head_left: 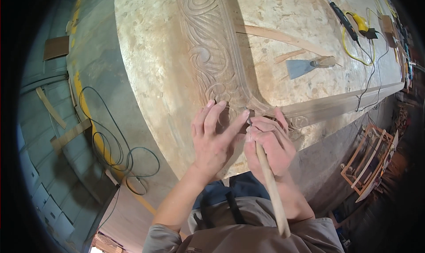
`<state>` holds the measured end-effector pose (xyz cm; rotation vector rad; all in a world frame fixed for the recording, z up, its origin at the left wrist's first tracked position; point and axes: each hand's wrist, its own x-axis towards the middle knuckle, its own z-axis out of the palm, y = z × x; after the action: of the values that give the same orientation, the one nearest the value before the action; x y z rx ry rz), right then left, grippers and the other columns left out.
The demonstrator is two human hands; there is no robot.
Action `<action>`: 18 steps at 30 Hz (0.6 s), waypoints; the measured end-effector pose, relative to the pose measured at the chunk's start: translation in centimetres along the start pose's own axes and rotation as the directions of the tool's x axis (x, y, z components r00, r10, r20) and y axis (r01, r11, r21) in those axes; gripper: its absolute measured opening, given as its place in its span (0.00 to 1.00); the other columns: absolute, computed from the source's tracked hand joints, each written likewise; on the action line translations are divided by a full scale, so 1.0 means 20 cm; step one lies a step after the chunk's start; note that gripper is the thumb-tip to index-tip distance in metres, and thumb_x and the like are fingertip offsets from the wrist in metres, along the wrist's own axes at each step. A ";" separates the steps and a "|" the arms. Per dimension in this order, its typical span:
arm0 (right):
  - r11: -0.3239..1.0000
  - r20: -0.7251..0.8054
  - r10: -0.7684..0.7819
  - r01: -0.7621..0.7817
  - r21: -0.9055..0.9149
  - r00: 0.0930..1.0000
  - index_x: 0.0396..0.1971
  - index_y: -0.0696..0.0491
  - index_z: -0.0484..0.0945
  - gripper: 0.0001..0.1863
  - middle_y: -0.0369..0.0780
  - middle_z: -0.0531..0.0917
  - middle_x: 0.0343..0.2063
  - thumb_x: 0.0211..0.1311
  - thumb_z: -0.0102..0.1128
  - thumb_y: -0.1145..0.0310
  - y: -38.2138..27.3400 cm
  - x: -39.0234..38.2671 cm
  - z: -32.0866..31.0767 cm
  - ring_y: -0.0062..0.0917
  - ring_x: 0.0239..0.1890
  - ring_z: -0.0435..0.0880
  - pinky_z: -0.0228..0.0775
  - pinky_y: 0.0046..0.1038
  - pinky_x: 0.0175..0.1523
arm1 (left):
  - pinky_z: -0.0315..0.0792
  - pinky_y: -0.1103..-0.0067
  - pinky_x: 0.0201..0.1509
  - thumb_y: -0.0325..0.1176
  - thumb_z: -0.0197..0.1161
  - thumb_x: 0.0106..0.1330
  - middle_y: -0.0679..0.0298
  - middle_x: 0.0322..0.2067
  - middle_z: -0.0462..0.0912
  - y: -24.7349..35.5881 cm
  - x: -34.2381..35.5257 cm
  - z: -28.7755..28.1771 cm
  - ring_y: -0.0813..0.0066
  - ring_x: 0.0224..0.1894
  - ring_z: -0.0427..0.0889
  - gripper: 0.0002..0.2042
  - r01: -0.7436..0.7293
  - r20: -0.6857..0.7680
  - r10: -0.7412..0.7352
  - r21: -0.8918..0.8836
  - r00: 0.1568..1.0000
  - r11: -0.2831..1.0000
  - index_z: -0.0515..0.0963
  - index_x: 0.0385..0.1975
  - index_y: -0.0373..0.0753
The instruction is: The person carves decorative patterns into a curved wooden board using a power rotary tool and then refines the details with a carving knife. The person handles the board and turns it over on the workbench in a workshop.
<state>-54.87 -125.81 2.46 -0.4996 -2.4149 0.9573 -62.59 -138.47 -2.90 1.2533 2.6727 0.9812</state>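
Carved wood [208,49]: brown, L-shaped, one limb running away from the person, the other to the right; on the table, its corner under both hands. Deep scrolls and leaf-like grooves, moulded edge.

Tool [270,182]: long, pale, rounded wooden handle; small dark tip at the corner, its exact shape hidden.

Right hand [271,142]: curled, pinching the tool low, near the tip, presumably for fine control; the handle slants back toward the person's apron [241,239].

Left hand [214,142]: fingers spread over the carving, one digit reaching to the tip, probably to steady or guide it.

Table [146,45]: pale, mottled top, curved by the lens.

Scraper [301,68]: flat grey blade, short wooden handle; beside thin wood strips [279,38], apart from the hands, seemingly set aside within reach.

Black pen-like tool [343,21]: slim, corded, near a yellow plug [361,24].

Floor at left: dark cable [128,160], loosely looped.
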 end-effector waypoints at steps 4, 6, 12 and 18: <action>0.998 -0.063 -0.037 0.033 -0.058 0.997 0.29 0.57 0.79 0.04 0.43 0.83 0.32 0.54 0.66 0.78 -0.01 -0.04 0.07 0.40 0.38 0.87 0.62 0.55 0.69 | 0.62 0.63 0.67 0.35 0.71 0.54 0.62 0.63 0.69 0.00 0.00 0.01 0.58 0.66 0.67 0.25 0.009 -0.016 -0.009 -0.014 1.000 1.000 0.83 0.56 0.62; 0.998 -0.054 -0.043 0.040 -0.049 0.998 0.26 0.58 0.77 0.06 0.45 0.83 0.33 0.53 0.66 0.80 -0.03 -0.02 0.06 0.41 0.38 0.87 0.63 0.56 0.68 | 0.62 0.63 0.67 0.35 0.71 0.55 0.62 0.62 0.69 -0.01 0.01 0.01 0.58 0.66 0.67 0.25 -0.005 -0.027 0.005 -0.023 1.000 1.000 0.83 0.56 0.62; 1.000 -0.054 -0.025 0.025 -0.013 0.998 0.28 0.58 0.78 0.05 0.45 0.83 0.34 0.53 0.66 0.80 0.00 -0.06 0.08 0.41 0.40 0.87 0.64 0.56 0.68 | 0.60 0.63 0.67 0.35 0.70 0.55 0.62 0.62 0.70 -0.01 0.02 0.00 0.58 0.66 0.66 0.24 -0.023 -0.022 0.022 -0.042 1.000 0.999 0.83 0.55 0.62; 1.000 -0.088 -0.005 0.006 0.008 0.996 0.28 0.59 0.78 0.04 0.45 0.83 0.33 0.54 0.64 0.81 -0.02 -0.05 0.10 0.40 0.39 0.87 0.70 0.53 0.65 | 0.60 0.64 0.66 0.36 0.71 0.56 0.62 0.62 0.70 -0.03 0.01 0.00 0.58 0.65 0.67 0.24 -0.025 0.002 0.025 -0.035 1.000 0.999 0.83 0.55 0.62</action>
<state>-55.29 -127.74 1.16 -0.5209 -2.3319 0.9224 -63.07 -138.69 -3.13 1.2833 2.6327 1.0237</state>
